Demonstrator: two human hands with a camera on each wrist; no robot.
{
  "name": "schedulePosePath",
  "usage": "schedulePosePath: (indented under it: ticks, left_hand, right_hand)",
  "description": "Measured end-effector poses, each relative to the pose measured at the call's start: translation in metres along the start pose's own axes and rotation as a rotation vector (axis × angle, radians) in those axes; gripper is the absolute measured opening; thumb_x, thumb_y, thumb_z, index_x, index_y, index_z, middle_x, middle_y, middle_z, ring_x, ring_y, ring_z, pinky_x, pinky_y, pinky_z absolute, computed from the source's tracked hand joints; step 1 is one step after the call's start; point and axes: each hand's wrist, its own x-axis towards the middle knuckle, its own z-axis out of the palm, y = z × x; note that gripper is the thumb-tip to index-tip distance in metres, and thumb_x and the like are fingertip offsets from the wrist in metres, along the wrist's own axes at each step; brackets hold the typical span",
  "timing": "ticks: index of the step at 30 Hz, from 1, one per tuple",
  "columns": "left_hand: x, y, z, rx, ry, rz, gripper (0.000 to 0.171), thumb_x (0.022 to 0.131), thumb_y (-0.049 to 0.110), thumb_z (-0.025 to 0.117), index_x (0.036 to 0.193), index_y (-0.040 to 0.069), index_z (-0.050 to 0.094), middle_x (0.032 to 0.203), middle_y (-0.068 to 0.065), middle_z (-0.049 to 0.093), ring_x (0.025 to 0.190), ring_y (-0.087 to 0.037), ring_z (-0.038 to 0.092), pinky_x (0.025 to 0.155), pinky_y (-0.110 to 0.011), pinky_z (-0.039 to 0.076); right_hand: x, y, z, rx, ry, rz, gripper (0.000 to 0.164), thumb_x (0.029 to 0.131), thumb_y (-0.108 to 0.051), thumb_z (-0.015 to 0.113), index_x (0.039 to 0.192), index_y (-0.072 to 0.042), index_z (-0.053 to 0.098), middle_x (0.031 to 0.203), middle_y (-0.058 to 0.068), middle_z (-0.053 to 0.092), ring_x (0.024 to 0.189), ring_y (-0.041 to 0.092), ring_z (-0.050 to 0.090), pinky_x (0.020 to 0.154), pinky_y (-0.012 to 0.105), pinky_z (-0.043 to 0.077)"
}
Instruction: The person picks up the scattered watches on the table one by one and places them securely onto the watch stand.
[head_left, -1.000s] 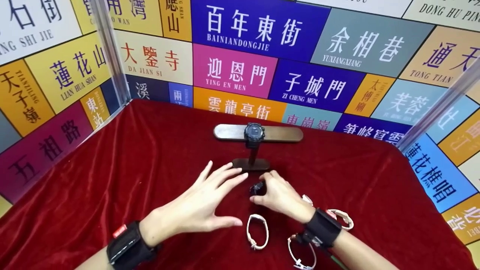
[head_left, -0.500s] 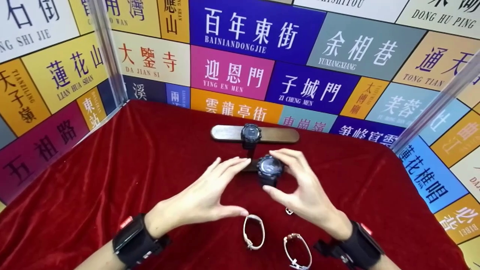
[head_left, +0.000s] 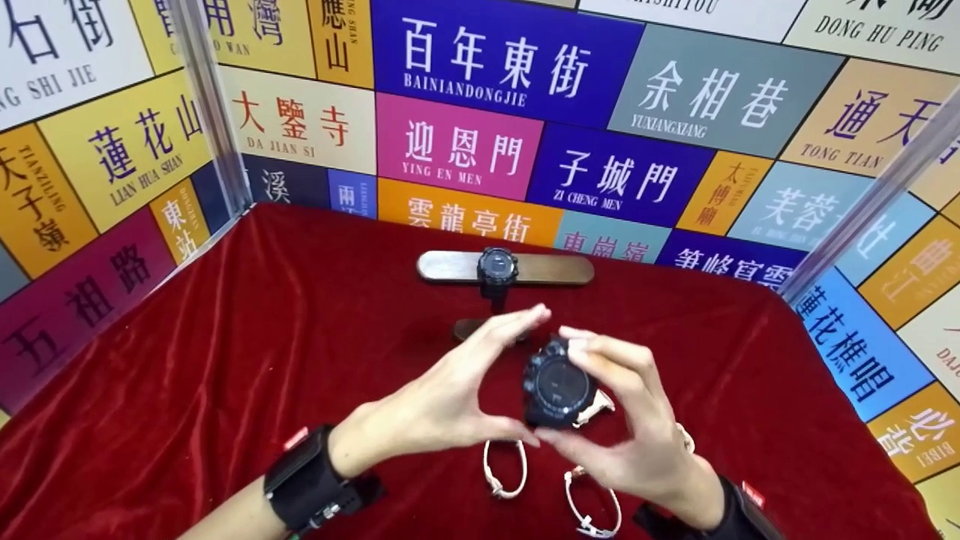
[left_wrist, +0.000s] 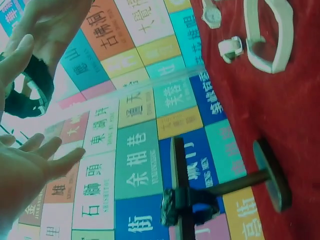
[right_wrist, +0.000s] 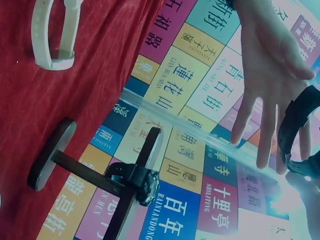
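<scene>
My right hand (head_left: 637,420) holds a black wristwatch (head_left: 559,386) between thumb and fingers, its round dial turned up toward the head camera. My left hand (head_left: 442,390) is just left of that watch, fingers extended and thumb apart; in the right wrist view the same left hand (right_wrist: 270,75) shows its fingers spread beside the dangling black strap (right_wrist: 295,120). Behind both hands, another black wristwatch (head_left: 498,268) is fastened round the bar of a dark wooden T-shaped stand (head_left: 555,268). The left hand partly covers the stand's base (head_left: 471,330).
Pale-strapped watches lie on the red velvet cloth (head_left: 300,315): a looped one (head_left: 505,480), another to its right (head_left: 592,510), and others partly hidden by the right hand. Panels with coloured street-name signs (head_left: 457,142) stand behind and beside the table.
The right hand has raised the black watch off the area before the stand, bringing it nearer and turning its dial up. The left hand has moved right, close to that watch.
</scene>
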Motion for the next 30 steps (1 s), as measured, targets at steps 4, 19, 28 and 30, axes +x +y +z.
schedulePosePath:
  ticks: [4,19,28,30]
  left_hand:
    - [0.001,-0.001,0.007,-0.092,-0.010,0.037,0.084,0.081,0.012,0.083,0.149,-0.005,0.036,0.148,-0.018,0.048,0.136,-0.025,0.050,0.106,-0.029,0.052]
    - [-0.005,-0.005,0.014,-0.389,-0.076,-0.070,0.080,0.082,0.003,0.080,0.151,-0.001,0.039,0.141,-0.018,0.050,0.131,-0.024,0.056,0.096,-0.029,0.057]
    - [-0.002,-0.009,0.005,-0.689,-0.305,-0.312,0.086,0.075,-0.011,0.081,0.150,-0.001,0.040,0.145,-0.021,0.046,0.135,-0.021,0.054,0.103,-0.033,0.054]
    - [-0.002,-0.011,0.005,-0.745,-0.362,-0.322,0.084,0.075,-0.013,0.079,0.149,-0.003,0.040,0.146,-0.022,0.046,0.134,-0.018,0.054,0.105,-0.034,0.053]
  right_hand:
    - [-0.003,-0.003,0.002,0.012,0.007,-0.021,0.057,0.083,-0.019,0.083,0.112,0.022,0.055,0.117,0.030,0.056,0.125,0.029,0.057,0.109,0.027,0.048]
    - [-0.008,-0.001,-0.014,0.034,-0.133,0.082,0.073,0.080,-0.030,0.085,0.123,0.020,0.053,0.124,0.031,0.052,0.126,0.026,0.052,0.110,0.023,0.045]
    - [0.007,0.000,-0.047,0.306,-0.376,0.289,0.078,0.078,-0.031,0.085,0.135,0.012,0.053,0.149,0.022,0.044,0.143,0.023,0.041,0.103,0.022,0.050]
    - [0.010,-0.001,-0.052,0.333,-0.449,0.313,0.080,0.078,-0.031,0.085,0.138,0.010,0.051,0.151,0.022,0.043,0.144,0.024,0.039,0.108,0.023,0.047]
